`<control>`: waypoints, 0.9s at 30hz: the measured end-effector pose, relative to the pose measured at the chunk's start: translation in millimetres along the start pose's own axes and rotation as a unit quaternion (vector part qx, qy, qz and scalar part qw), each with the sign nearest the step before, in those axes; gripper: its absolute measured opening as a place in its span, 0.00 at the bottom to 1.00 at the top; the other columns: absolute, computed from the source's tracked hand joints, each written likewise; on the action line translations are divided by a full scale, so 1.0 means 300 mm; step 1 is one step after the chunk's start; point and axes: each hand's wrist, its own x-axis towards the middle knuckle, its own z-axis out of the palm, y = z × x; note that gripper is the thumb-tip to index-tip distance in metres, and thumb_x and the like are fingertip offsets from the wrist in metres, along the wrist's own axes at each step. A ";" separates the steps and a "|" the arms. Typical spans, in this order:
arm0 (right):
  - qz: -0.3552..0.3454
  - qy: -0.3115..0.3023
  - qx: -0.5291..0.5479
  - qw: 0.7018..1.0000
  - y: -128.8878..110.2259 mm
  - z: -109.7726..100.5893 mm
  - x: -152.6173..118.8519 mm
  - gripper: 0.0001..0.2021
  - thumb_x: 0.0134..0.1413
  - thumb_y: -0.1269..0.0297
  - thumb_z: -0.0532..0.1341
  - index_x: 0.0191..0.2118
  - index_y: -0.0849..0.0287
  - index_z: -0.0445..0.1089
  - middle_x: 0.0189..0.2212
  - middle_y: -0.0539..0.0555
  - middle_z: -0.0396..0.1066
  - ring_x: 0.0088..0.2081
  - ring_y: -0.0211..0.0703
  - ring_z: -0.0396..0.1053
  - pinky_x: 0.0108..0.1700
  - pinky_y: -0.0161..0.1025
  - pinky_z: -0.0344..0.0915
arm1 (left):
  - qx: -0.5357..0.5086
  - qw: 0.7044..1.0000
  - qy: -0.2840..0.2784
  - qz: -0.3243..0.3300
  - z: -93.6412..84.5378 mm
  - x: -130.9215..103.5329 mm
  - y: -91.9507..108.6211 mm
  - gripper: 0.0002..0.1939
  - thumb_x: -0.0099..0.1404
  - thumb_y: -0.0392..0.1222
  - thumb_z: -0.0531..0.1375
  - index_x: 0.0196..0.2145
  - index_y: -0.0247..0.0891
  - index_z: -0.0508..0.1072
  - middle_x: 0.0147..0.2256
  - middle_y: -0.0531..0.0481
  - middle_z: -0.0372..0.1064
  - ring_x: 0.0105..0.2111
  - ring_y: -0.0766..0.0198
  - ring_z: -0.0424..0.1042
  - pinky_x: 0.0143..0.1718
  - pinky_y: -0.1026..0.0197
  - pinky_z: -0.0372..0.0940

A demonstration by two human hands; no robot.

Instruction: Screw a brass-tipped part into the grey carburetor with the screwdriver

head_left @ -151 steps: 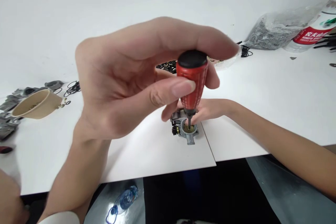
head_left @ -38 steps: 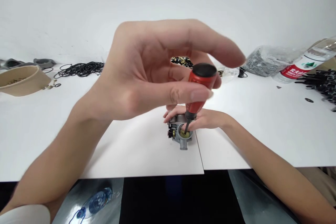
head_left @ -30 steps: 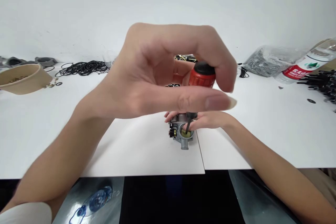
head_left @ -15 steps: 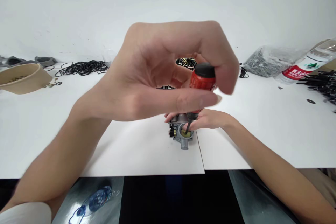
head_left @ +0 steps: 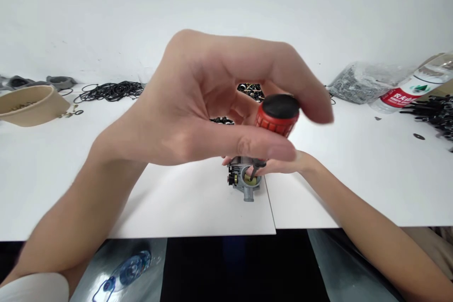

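My left hand [head_left: 205, 99] holds a screwdriver [head_left: 276, 125] with a red handle and black end cap, its thumb and fingers curled around the handle. The tool tilts slightly, and its dark shaft runs down into the round bore of a small grey metal carburetor [head_left: 248, 194]. Something yellowish lies inside that bore, at the tip. Behind the shaft, my right hand [head_left: 288, 165] grips the carburetor on the table from its far right side. Most of its fingers are hidden by the left hand and the tool.
On the white table [head_left: 184, 203], a beige bowl [head_left: 35, 108] of small parts and black rubber rings [head_left: 111, 91] are at left. A plastic bag of parts [head_left: 357, 82], a water bottle [head_left: 399, 94] and black rods [head_left: 437, 115] lie at right. The front edge is close.
The screwdriver handle has tipped toward the right and nearer me, and the left fingers have loosened and shifted around it. Carburetor and right hand stay in place.
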 end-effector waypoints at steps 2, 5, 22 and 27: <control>-0.001 -0.011 0.004 1.000 0.002 -0.003 -0.001 0.21 0.58 0.63 0.62 0.57 0.59 0.68 0.58 0.60 0.64 0.59 0.52 0.63 0.62 0.53 0.58 | -0.031 0.999 -0.006 0.003 -0.003 0.002 0.008 0.16 0.70 0.46 0.55 0.49 0.36 0.73 0.41 0.49 0.73 0.37 0.63 0.73 0.22 0.63 0.67; -0.004 -0.013 0.020 1.000 0.006 -0.005 -0.004 0.21 0.58 0.63 0.61 0.57 0.58 0.68 0.58 0.59 0.64 0.60 0.51 0.62 0.62 0.49 0.59 | -0.073 0.997 -0.031 -0.009 -0.012 0.010 0.020 0.23 0.69 0.54 0.55 0.48 0.31 0.74 0.41 0.40 0.73 0.37 0.57 0.74 0.22 0.60 0.69; -0.003 -0.008 0.046 0.999 0.015 -0.004 0.000 0.20 0.57 0.64 0.63 0.55 0.58 0.68 0.57 0.60 0.65 0.59 0.53 0.64 0.60 0.51 0.62 | -0.037 0.998 -0.053 0.016 -0.018 0.003 0.000 0.18 0.66 0.54 0.60 0.47 0.42 0.74 0.39 0.48 0.70 0.38 0.57 0.72 0.39 0.47 0.74; -0.015 0.001 0.049 0.999 0.014 0.000 0.001 0.19 0.58 0.66 0.63 0.56 0.60 0.68 0.56 0.60 0.66 0.59 0.50 0.63 0.59 0.48 0.63 | -0.047 0.998 -0.036 0.018 -0.007 0.001 -0.007 0.18 0.67 0.53 0.59 0.49 0.42 0.72 0.42 0.51 0.72 0.40 0.60 0.72 0.32 0.56 0.72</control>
